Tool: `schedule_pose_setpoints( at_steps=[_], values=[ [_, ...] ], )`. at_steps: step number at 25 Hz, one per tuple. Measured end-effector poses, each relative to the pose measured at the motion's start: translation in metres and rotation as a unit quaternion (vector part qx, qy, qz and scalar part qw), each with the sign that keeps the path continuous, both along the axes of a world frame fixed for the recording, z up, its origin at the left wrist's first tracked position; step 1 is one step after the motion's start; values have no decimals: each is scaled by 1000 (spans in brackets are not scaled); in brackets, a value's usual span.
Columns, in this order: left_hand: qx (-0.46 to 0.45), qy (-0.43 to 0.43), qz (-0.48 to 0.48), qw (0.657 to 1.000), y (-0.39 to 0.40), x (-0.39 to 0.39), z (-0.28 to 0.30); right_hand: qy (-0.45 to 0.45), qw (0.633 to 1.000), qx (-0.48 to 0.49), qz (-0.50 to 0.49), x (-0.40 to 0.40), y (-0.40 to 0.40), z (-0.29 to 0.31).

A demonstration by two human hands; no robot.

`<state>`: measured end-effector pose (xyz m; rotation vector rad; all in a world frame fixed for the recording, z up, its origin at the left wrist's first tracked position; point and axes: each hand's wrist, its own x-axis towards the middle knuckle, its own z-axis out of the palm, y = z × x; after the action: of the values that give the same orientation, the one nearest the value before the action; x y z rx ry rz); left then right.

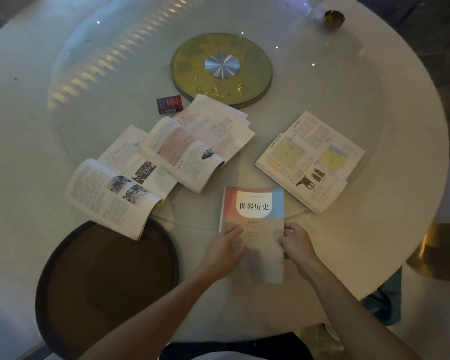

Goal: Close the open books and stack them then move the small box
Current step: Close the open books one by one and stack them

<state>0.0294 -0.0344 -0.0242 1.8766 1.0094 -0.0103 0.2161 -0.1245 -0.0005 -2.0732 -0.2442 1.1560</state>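
1. Pressing down on the closed history textbook (253,222), my left hand (225,249) lies flat on its lower left cover while my right hand (296,245) pinches the right edge. Left grip is spread apart on the cover; right grip is closed on the book's edge. I reckon this squares it up as the base of the stack.
2. The book sits on the near part of the desk (374,242), straight in front of me, so the others can come to it.
3. Three books are still open: the near-left open book (112,196), its corner hanging over the dark round tray (63,268); the middle open book (192,149), overlapping the left one; and the map-page open book (309,162) to the right, apart from the closed one.
4. The small box (170,104) rests beyond the middle book, just beside its far page and near the yellow turntable disc (221,68).
5. Room looks good: bare desk between the closed book and the map book, and more to the right. Watch the glass turntable rim (348,203) under the map book.
6. A small brass cup (333,18) sits far off, out of the way.
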Motion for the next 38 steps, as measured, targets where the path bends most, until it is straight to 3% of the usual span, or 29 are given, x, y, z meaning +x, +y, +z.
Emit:
schedule_pose_setpoints(
  at_steps=[2, 4, 10, 12, 15, 19, 24, 29, 33, 35, 38],
  values=[
    [88, 79, -94, 989, 3, -2, -20, 5, 1000, -12, 7, 13, 5, -15],
    [111, 148, -133, 974, 4, 1, -30, -8, 999, -19, 28, 26, 11, -30],
    [168, 198, -39, 965, -2, 33, -18, -113, 971, 0, 211, 53, 22, -38],
    [133, 141, 24, 981, -1, 60, -15, -149, 956, 5, 254, 79, 23, -28],
    [-9, 53, 149, 987, 6, 123, -2, -210, 953, 19, 218, 143, 34, -9],
    [-251, 10, 317, 914, 21, 210, 3, -273, 945, -4, 178, 256, 55, 0],
    [-357, -12, 434, 827, 27, 272, -7, -293, 925, -59, 236, 363, 91, -15],
    [-393, -38, 487, 779, 31, 291, -11, -313, 874, -154, 338, 429, 106, -89],
    [-361, -22, 523, 772, 36, 304, -6, -359, 863, -180, 306, 390, 90, -45],
    [-346, -19, 540, 767, 38, 308, -8, -360, 874, -175, 278, 375, 75, -39],
    [-330, -12, 553, 765, 40, 305, -20, -251, 928, -177, 212, 358, 44, -49]
  ],
)
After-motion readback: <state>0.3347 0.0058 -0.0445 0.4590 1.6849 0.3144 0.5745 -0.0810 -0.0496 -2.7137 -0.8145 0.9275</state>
